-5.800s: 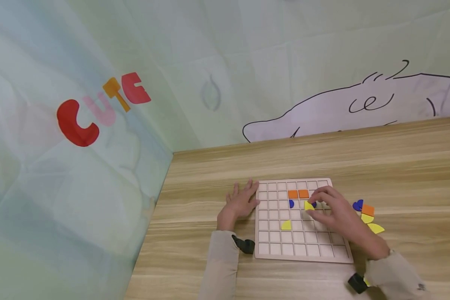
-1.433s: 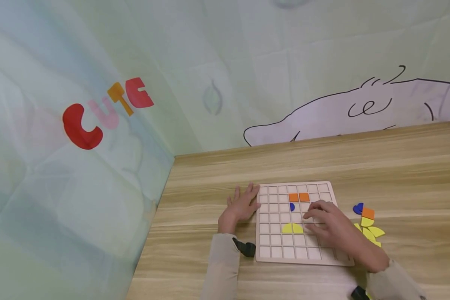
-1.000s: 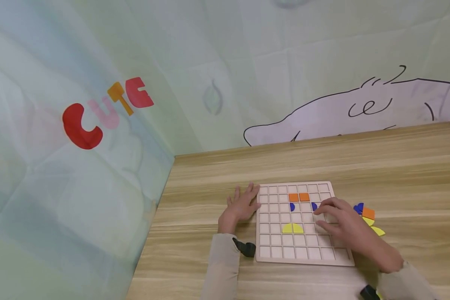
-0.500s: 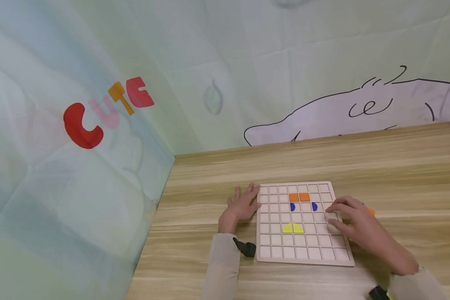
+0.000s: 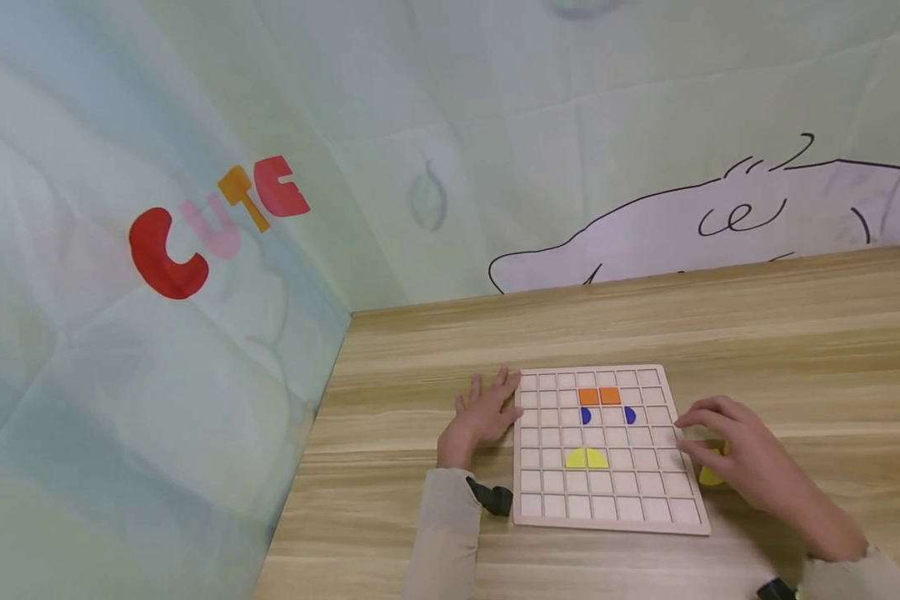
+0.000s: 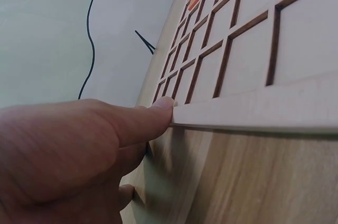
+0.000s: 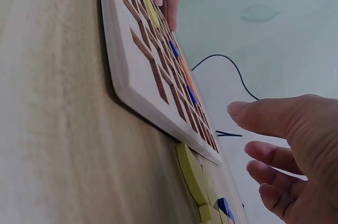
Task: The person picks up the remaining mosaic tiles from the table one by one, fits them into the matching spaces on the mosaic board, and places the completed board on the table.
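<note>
A pale wooden grid board [image 5: 611, 507] lies on the table. Set in its cells are two orange squares [image 5: 599, 396], two blue half-circles [image 5: 586, 415] and two yellow quarter-circles [image 5: 587, 458] placed side by side. My left hand [image 5: 480, 421] lies spread at the board's left edge; in the left wrist view its thumb [image 6: 142, 121] touches the rim. Beyond the right edge, my right hand [image 5: 742, 446] hovers with loosely bent fingers and a gap between thumb and forefinger. The right wrist view shows nothing held there, and a loose yellow piece [image 7: 193, 176] lies below that hand.
More loose pieces, including a blue one [image 7: 224, 206], lie right of the board, mostly hidden by my right hand in the head view. The wood-grain table [image 5: 420, 333] meets a printed cloth backdrop [image 5: 360, 167] at the back and left.
My right hand first held a yellow quarter-circle over the board; that shape now sits beside the other one. The hand has since moved right, off the board. My left hand stays put.
</note>
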`<move>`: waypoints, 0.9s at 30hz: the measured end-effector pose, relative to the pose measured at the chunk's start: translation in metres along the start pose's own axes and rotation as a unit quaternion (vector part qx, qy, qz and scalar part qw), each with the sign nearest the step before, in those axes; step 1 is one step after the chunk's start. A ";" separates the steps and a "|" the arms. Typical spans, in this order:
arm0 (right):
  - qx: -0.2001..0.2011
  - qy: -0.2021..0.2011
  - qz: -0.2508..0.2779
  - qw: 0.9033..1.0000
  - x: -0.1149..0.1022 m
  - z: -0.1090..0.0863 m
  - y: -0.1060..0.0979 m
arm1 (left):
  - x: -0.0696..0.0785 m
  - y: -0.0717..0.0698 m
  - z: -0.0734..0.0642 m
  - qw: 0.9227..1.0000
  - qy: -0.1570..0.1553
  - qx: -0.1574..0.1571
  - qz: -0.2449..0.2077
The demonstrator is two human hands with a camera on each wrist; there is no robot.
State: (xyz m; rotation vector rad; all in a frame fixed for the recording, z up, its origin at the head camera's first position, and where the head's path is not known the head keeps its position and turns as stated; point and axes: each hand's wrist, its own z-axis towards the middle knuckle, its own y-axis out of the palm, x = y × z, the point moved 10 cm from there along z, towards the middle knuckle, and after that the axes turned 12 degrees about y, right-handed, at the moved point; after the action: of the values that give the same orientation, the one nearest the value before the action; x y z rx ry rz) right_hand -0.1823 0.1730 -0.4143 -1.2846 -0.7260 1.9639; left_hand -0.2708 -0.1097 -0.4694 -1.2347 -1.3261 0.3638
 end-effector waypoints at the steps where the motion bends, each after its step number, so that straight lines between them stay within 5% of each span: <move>1: -0.002 0.002 -0.002 1.000 0.001 0.000 0.000 | 0.000 0.000 0.000 1.000 0.001 0.000 0.000; 27: -0.020 0.014 -0.038 0.999 0.029 -0.010 0.000 | 0.000 0.000 0.000 1.000 -0.003 -0.003 0.013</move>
State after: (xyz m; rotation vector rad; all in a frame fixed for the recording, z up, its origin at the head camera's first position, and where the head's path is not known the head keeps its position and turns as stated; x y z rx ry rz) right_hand -0.1819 0.1967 -0.4342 -1.2860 -0.7932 1.8760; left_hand -0.2706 -0.1097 -0.4699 -1.2566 -1.3188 0.3832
